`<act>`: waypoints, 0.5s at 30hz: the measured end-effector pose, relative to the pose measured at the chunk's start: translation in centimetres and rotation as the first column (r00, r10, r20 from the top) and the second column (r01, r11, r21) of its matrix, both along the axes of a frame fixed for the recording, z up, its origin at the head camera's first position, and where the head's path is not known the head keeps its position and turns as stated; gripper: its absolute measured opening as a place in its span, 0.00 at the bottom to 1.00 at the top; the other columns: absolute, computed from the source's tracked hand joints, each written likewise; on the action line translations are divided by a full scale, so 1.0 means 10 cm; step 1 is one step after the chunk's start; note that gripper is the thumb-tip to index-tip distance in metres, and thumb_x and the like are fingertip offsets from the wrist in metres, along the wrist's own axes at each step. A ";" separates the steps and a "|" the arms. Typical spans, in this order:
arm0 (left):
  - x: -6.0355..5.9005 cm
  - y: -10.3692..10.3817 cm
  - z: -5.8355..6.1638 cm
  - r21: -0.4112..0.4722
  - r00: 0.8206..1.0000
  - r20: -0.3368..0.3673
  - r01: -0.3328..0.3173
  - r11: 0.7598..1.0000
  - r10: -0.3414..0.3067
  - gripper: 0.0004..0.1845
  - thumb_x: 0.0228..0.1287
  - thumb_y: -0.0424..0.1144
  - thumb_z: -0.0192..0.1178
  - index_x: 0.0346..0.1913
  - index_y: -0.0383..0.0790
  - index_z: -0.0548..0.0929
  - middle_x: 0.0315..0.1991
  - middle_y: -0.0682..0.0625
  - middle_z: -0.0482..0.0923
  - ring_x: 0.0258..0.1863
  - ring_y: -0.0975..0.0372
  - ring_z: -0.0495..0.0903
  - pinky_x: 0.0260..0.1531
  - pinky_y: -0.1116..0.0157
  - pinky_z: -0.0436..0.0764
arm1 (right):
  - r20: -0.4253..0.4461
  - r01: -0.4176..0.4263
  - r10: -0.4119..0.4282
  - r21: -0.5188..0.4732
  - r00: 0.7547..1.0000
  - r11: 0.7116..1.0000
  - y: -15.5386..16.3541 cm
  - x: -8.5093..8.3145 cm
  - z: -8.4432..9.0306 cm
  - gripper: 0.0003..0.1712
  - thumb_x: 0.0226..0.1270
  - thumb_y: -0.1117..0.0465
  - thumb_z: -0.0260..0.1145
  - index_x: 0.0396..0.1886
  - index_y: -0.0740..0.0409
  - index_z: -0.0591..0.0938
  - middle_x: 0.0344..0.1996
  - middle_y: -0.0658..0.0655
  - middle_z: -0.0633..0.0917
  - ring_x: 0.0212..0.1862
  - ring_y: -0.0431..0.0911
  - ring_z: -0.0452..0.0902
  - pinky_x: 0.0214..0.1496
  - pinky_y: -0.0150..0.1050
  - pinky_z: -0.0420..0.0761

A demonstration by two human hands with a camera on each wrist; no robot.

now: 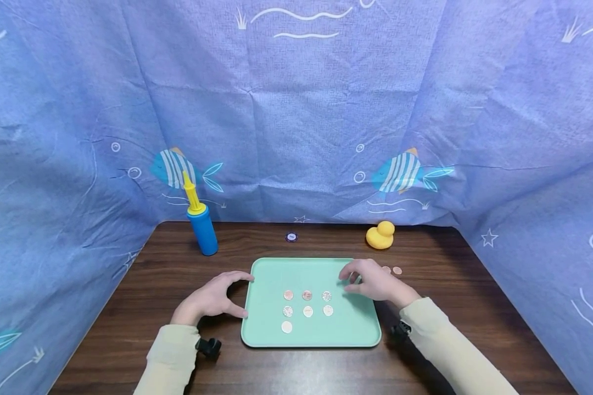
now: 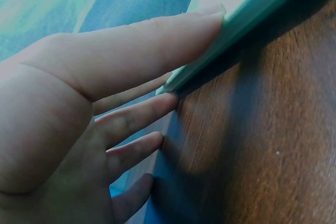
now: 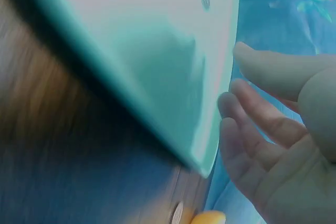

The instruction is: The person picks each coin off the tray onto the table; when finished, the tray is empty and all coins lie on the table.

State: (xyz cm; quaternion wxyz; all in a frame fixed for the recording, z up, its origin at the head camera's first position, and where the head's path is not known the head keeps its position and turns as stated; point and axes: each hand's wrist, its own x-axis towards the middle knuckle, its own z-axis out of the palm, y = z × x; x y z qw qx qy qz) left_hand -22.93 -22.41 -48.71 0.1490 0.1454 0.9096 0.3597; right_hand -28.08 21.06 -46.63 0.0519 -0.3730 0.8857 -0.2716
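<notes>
A mint-green tray (image 1: 267,274) lies on the dark wooden table, with several coins (image 1: 307,311) set out on it in short rows. One coin (image 1: 286,327) sits alone in the row closest to the person. My left hand (image 1: 212,296) rests at the tray's left edge, thumb and index finger spread and touching the rim; the thumb (image 2: 157,45) lies along that rim in the left wrist view. Over the tray's right side, my right hand (image 1: 373,281) hovers with loosely bent fingers and nothing visible between them. Part of the tray's right edge is hidden beneath it.
Beyond the right hand, coins (image 1: 397,270) lie on the table, partly hidden. A yellow rubber duck (image 1: 379,237) sits at the back right, a dark poker chip (image 1: 291,237) at back centre. A blue-and-yellow hand pump (image 1: 203,233) stands back left. Blue fabric (image 1: 296,120) encloses the table.
</notes>
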 end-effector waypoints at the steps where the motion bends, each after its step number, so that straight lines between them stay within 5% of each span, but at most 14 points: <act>1: 0.00 0.00 0.00 0.001 1.000 -0.001 0.001 1.000 -0.001 0.44 0.49 0.47 0.85 0.71 0.46 0.78 0.74 0.43 0.71 0.75 0.43 0.65 0.72 0.37 0.67 | 0.009 -0.018 0.018 0.010 1.000 1.000 -0.04 0.01 0.00 0.13 0.62 0.67 0.79 0.47 0.62 0.89 0.44 0.56 0.90 0.40 0.48 0.87 0.44 0.42 0.88; 15: 0.00 -0.02 -0.02 -0.005 0.999 -0.034 0.032 0.999 -0.032 0.44 0.50 0.48 0.84 0.71 0.46 0.78 0.74 0.43 0.72 0.75 0.42 0.66 0.71 0.37 0.67 | 0.059 -0.102 0.099 0.050 0.993 0.994 -0.37 0.05 -0.09 0.14 0.59 0.70 0.79 0.45 0.57 0.90 0.42 0.52 0.90 0.40 0.44 0.84 0.44 0.37 0.85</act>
